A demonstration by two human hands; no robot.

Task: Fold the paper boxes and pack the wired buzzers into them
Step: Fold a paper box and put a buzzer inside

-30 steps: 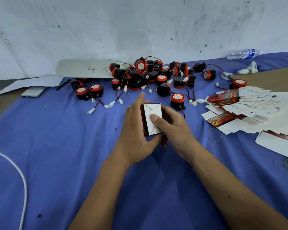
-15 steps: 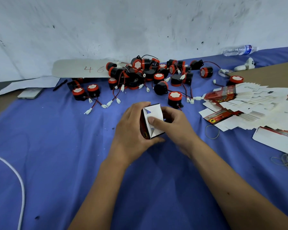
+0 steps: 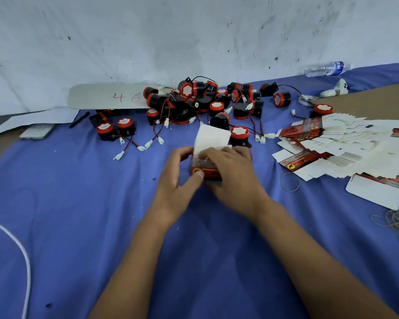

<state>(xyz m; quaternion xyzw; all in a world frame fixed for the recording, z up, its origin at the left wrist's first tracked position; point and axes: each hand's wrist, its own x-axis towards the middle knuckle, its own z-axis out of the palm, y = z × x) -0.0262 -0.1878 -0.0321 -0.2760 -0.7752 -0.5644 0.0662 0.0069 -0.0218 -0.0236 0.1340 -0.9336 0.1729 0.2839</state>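
Left hand (image 3: 177,180) and right hand (image 3: 234,173): fingers curled, both gripping one paper box (image 3: 206,168), white flap raised, above desk (image 3: 78,215) centre; buzzers (image 3: 194,102) heaped behind, uncountable

Blue cloth (image 3: 78,203) across the whole table, deep and plain. On it the buzzers (image 3: 200,102) — black bodies, red rims, white star-shaped faces, with red and black wires ending in white plugs. The folded box (image 3: 205,171) shows red print, a yellow-and-black round mark and a white flap; the flat boxes (image 3: 346,146) are white with red bands. Yellowish rubber bands (image 3: 290,181) — and a white, dark-speckled wall (image 3: 194,38).
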